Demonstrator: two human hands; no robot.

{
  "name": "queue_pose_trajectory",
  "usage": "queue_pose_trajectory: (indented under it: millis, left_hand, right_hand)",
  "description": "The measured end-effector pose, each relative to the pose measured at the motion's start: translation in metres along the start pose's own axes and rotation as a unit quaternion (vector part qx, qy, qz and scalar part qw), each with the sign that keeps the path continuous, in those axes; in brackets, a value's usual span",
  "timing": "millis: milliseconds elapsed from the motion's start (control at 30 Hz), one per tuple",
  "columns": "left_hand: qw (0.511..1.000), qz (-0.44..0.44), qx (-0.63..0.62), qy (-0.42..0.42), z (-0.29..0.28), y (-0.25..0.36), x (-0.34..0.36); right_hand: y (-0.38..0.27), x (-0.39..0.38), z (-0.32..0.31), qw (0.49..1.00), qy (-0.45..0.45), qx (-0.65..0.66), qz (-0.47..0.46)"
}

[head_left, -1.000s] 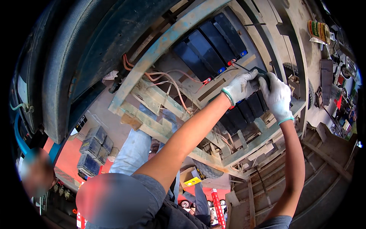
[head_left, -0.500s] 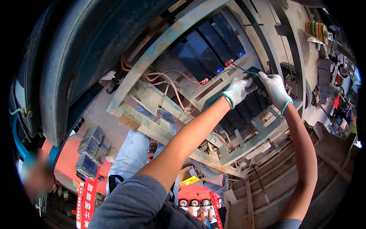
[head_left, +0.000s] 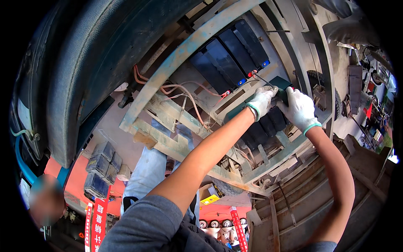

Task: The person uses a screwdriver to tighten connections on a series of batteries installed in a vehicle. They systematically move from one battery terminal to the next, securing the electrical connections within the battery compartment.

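My left hand [head_left: 262,102], in a white work glove with a green cuff, is closed at the end of a thin black cable [head_left: 261,78]. The cable runs from a red-capped terminal [head_left: 252,73] on a dark blue battery [head_left: 232,48]. My right hand [head_left: 300,108], gloved the same way, has thumb and forefinger apart over a dark green battery [head_left: 280,84], partly hidden by my hands. Another dark battery [head_left: 214,61] lies beside the first, with blue terminals [head_left: 242,82] at its end. Black ribbed batteries [head_left: 268,126] sit below my hands.
A worn teal metal frame [head_left: 184,52] surrounds the batteries. Orange-brown cables [head_left: 184,89] loop at its left. A padded dark seat [head_left: 79,75] stands tilted at left. Old batteries [head_left: 100,161] are stacked on the ground. A person [head_left: 46,201] is at lower left; a rusty ribbed metal bed [head_left: 310,193] lies at lower right.
My right hand has moved down and slightly right, its fingers spreading, and more of the dark green battery shows. My left hand has barely moved. Someone's dark-clothed leg has entered at upper right.
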State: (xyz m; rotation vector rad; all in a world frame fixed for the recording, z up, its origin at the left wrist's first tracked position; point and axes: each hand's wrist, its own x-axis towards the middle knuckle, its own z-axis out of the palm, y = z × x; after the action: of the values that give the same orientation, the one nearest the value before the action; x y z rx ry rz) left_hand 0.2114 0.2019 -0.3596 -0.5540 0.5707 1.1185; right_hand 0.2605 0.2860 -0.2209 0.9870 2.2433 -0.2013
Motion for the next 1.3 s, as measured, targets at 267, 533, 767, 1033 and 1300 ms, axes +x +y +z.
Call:
queue_pose_trajectory:
  millis: [267, 533, 767, 1033, 1300]
  left_hand:
    - [0.998, 0.017, -0.047, -0.037, 0.003, -0.001, -0.017]
    - [0.984, -0.013, 0.177, 0.018, -0.042, 0.011, -0.058]
    - [0.898, -0.002, 0.419, 0.134, -0.131, 0.032, -0.169]
    - [0.429, 0.171, 0.880, 0.111, -0.160, 0.146, -0.278]
    - [0.266, 0.137, 0.949, 0.094, -0.181, 0.167, -0.281]
  right_hand:
    - [0.000, 0.009, -0.003, 0.710, -0.151, 0.589, 0.354]
    - [-0.017, -0.005, 0.004, 1.000, -0.020, 0.021, -0.010]
    - [-0.017, 0.009, -0.018, 0.888, -0.099, 0.368, 0.257]
    - [-0.021, 0.013, -0.015, 0.958, -0.040, 0.222, 0.176]
    - [-0.043, 0.004, -0.003, 0.949, 0.021, 0.225, 0.219]
